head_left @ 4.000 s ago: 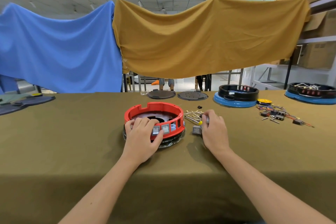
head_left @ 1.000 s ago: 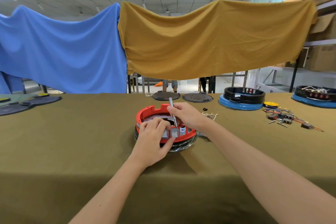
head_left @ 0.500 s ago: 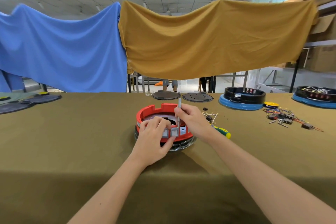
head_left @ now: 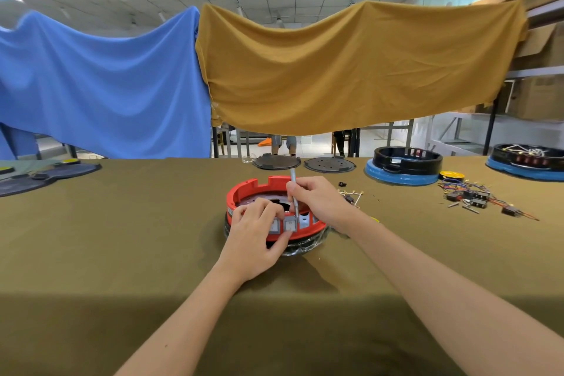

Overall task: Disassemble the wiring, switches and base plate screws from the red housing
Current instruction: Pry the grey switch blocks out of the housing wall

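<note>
The red housing (head_left: 250,189) is a round ring on a black base in the middle of the olive table. Grey switches (head_left: 290,225) sit in its near wall. My left hand (head_left: 259,238) grips that near wall, fingers over the rim and thumb under the switches. My right hand (head_left: 320,201) holds a thin metal tool (head_left: 293,189) upright, its tip down at the rim just behind the switches. A small bundle of removed wiring (head_left: 351,197) lies right of the housing.
At the back stand two black discs (head_left: 329,164), a black ring on a blue base (head_left: 403,166) and another at the far right (head_left: 528,160). Loose wires and switches (head_left: 476,197) lie at right. Dark plates (head_left: 45,174) lie far left.
My right hand left the parts beside the housing, came over the ring with the thin tool, and turned it upright with the tip at the switches. The left hand kept its grip.
</note>
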A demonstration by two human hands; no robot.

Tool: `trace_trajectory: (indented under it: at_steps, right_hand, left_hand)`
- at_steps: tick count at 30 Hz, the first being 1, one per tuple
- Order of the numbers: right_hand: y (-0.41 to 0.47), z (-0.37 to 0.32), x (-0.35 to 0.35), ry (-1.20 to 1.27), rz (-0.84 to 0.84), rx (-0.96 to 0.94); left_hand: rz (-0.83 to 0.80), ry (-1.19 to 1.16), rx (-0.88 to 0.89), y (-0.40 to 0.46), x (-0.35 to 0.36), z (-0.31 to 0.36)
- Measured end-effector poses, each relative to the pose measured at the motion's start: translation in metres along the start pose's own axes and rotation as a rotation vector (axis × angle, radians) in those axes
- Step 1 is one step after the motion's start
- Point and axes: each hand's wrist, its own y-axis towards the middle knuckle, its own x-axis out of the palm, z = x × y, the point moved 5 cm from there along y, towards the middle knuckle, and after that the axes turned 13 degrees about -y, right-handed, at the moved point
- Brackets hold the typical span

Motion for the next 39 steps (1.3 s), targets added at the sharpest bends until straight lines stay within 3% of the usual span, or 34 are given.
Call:
trace_trajectory:
  at_steps: [4, 11, 22, 28, 39]
  right_hand:
    - [-0.012, 0.008, -0.001, 0.144, 0.150, -0.027]
    - [-0.014, 0.007, 0.004, 0.106, 0.192, 0.080]
    - [-0.003, -0.001, -0.003, 0.010, 0.041, 0.142]
    - [-0.015, 0.003, -0.002, 0.116, 0.163, 0.103]
    - [-0.006, -0.003, -0.002, 0.006, 0.041, 0.146]
  left_hand:
    - [0.000, -0.002, 0.001, 0.000, 0.000, -0.001]
    - [0.001, 0.003, 0.003, 0.000, 0.000, -0.001]
    - [-0.008, 0.003, -0.004, 0.000, 0.002, -0.003]
    - [0.003, -0.003, 0.003, 0.000, 0.001, -0.002]
    - [-0.015, -0.006, -0.005, 0.000, 0.002, -0.002]
